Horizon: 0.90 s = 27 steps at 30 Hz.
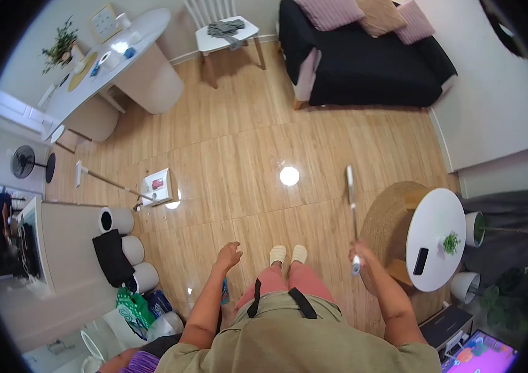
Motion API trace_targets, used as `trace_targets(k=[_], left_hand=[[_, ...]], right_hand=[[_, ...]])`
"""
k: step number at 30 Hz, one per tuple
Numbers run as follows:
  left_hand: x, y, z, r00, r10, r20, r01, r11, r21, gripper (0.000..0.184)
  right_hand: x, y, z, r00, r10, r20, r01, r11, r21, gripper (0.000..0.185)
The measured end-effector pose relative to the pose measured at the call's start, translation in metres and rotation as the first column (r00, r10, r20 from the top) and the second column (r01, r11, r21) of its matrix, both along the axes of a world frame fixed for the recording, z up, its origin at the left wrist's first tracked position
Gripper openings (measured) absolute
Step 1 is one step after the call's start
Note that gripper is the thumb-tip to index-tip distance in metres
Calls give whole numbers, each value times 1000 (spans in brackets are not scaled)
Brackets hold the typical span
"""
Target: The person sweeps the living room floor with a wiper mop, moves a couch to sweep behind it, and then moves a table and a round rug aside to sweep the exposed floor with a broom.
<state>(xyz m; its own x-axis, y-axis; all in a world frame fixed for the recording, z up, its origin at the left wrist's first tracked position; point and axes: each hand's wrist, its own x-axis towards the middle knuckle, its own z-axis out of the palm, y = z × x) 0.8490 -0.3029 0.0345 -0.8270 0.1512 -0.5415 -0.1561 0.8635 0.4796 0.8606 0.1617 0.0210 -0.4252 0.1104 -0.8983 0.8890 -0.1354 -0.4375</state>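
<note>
My right hand [358, 251] is wrapped round the upper handle of a long-handled broom [353, 214]. Its narrow, pale head is seen edge-on over the floor in front of me, and the white and blue handle end sticks out below my fist. My left hand [229, 255] hangs beside my legs with loosely bent fingers and nothing in it. Further ahead on the left, a white long-handled dustpan [156, 186] lies on the wood floor [245, 168] with a small red item in it.
To the right, a round white table [432, 217] carries a phone and small plant, beside a woven rug [379, 224]. Ahead stand a black-covered sofa [376, 68] and white chair [227, 37]. Bags [136, 314] and another person's purple sleeve [136, 363] are at lower left.
</note>
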Motion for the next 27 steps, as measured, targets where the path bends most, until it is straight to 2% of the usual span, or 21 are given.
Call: trace_targets(k=[1, 3, 5, 7, 9, 10, 11, 13, 14, 16, 17, 18, 19, 20, 21, 22, 23, 24, 25, 26, 27], left_hand=[[2, -5, -1, 1000, 22, -9, -22, 1000, -5, 37], [9, -14, -11, 992, 25, -120, -19, 999, 48, 37], [10, -17, -1, 985, 81, -151, -75, 996, 40, 37], [4, -23, 15, 976, 127, -177, -126, 992, 19, 37], [-8, -33, 30, 937, 173, -303, -157, 984, 79, 34], [-14, -43, 33, 935, 183, -302, -170, 983, 71, 34], [-24, -54, 35, 913, 207, -353, -190, 978, 84, 32], [-46, -84, 38, 859, 266, -437, -245, 964, 104, 29], [-58, -107, 37, 830, 300, -470, -280, 953, 113, 28], [-85, -166, 33, 758, 280, -589, -300, 952, 67, 29], [-103, -206, 32, 729, 269, -629, -319, 947, 35, 29], [-123, -246, 32, 704, 252, -665, -334, 942, 3, 29], [-147, -275, 60, 722, 300, -624, -422, 905, -54, 27], [-169, -314, 71, 631, 252, -734, -427, 902, -58, 33], [-197, -363, 76, 741, 135, -657, -489, 780, -391, 41], [-216, -411, 79, 641, -47, -766, -528, 698, -484, 50], [-233, -433, 108, 714, -119, -690, -585, 441, -681, 62], [-246, -450, 141, 725, -65, -685, -626, 352, -696, 67], [-261, -469, 161, 728, -14, -685, -659, 260, -706, 74], [-276, -497, 158, 731, -20, -683, -654, 266, -708, 74], [-287, -527, 158, 712, 100, -695, -694, 256, -673, 77]], right_hand=[[17, -7, -16, 1000, -3, -5, 2, 987, -161, 23], [42, -57, 0, 965, 262, -9, -262, 957, -126, 29], [51, -122, 39, 974, 226, 12, -225, 972, -65, 27], [41, -166, 55, 953, 297, 59, -264, 911, -318, 23], [37, -218, 16, 945, 324, 44, -289, 890, -352, 16], [36, -240, 3, 944, 329, 35, -294, 884, -363, 10], [27, -260, 13, 940, 341, 32, -306, 878, -367, 10], [-2, -294, 32, 952, 185, 243, 0, 797, -604, 12], [-12, -302, 32, 955, 180, 237, 3, 790, -613, 18], [-31, -292, 9, 973, 148, 177, 8, 747, -664, 17], [-42, -277, 17, 996, 90, 18, -58, 773, -632, 16], [-57, -265, 43, 985, 174, -24, -163, 857, -488, 7], [-74, -253, 72, 963, 269, -33, -265, 907, -328, 7], [-74, -221, 33, 987, 116, 110, -30, 812, -583, 18], [-79, -220, 59, 990, 67, 120, 10, 837, -547, 20], [-86, -223, 91, 991, 21, 129, 48, 859, -510, 22], [-91, -224, 89, 991, 17, 136, 55, 862, -504, 22], [-97, -226, 85, 992, 32, 124, 11, 945, -326, 19], [-106, -238, 77, 992, 34, 118, -5, 972, -233, 17], [-115, -251, 71, 992, 38, 117, -22, 990, -137, 16], [-132, -266, 60, 1000, 24, 12, -23, 999, -35, 17]])
